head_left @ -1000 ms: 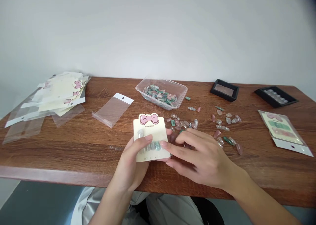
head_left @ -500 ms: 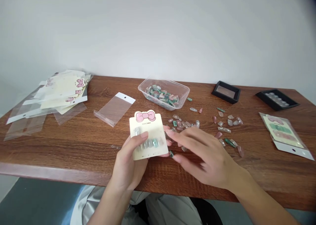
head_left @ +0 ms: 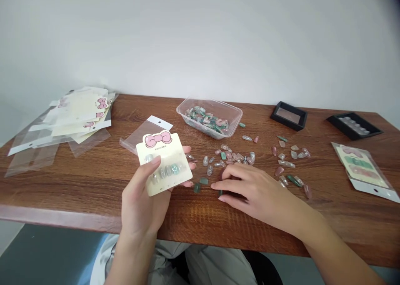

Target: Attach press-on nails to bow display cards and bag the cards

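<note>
Cream card (head_left: 168, 155), pinched in the left hand (head_left: 140, 197), looks part-filled with nail tips (head_left: 168, 170), loose pieces (head_left: 204, 181) beside the right hand (head_left: 256, 191), fingers curled, grip impossible to tell.

Glossy nail tips (head_left: 203, 181) (wooden tabletop (head_left: 193, 214))

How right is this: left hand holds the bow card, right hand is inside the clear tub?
Wrong on the right hand: head view shows it outside the clear tub, low over the table at the loose nails. The left hand does hold the bow card.
</note>
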`<act>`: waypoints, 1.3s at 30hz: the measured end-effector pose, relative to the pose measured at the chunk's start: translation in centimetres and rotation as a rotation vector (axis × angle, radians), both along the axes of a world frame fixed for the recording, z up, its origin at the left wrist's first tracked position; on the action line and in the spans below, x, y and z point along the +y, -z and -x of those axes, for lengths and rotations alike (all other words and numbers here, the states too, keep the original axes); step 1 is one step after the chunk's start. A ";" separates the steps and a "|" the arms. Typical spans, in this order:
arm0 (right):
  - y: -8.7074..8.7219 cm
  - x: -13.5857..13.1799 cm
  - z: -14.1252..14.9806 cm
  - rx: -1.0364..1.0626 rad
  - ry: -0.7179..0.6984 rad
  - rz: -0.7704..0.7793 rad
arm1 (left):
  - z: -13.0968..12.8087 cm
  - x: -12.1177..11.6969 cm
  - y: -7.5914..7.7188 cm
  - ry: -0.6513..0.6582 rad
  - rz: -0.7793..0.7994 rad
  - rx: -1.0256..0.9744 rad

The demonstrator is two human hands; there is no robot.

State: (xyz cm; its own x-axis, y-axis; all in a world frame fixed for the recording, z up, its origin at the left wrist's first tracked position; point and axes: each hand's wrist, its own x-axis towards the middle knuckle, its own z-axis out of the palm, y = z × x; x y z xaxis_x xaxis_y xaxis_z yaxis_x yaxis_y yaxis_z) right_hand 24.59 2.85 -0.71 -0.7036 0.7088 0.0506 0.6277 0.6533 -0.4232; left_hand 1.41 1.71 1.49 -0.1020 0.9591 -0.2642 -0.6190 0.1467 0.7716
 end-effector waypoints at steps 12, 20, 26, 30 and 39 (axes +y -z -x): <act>-0.1 0.2 0.0 -0.012 0.040 -0.067 | 0.0 -0.1 -0.1 0.020 0.041 0.004; 0.5 -0.1 0.3 -0.024 0.046 -0.078 | -0.1 -0.1 -0.1 0.033 0.046 0.002; 0.7 0.4 0.6 0.045 0.185 -0.194 | -0.1 -0.1 0.0 0.046 0.051 0.000; 1.1 0.9 0.5 0.022 0.248 -0.237 | -0.1 -0.1 -0.1 0.066 0.048 -0.008; 0.7 0.7 0.7 0.120 0.208 -0.132 | -0.3 -0.1 -0.2 0.076 0.085 -0.034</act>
State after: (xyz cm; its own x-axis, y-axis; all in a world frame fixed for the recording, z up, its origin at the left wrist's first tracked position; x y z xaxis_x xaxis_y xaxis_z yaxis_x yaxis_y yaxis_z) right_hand 23.93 3.54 -1.42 -0.5271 0.8191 0.2266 0.7048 0.5703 -0.4219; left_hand 1.70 1.57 1.66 -0.0193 0.9375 -0.3475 -0.6295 0.2586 0.7327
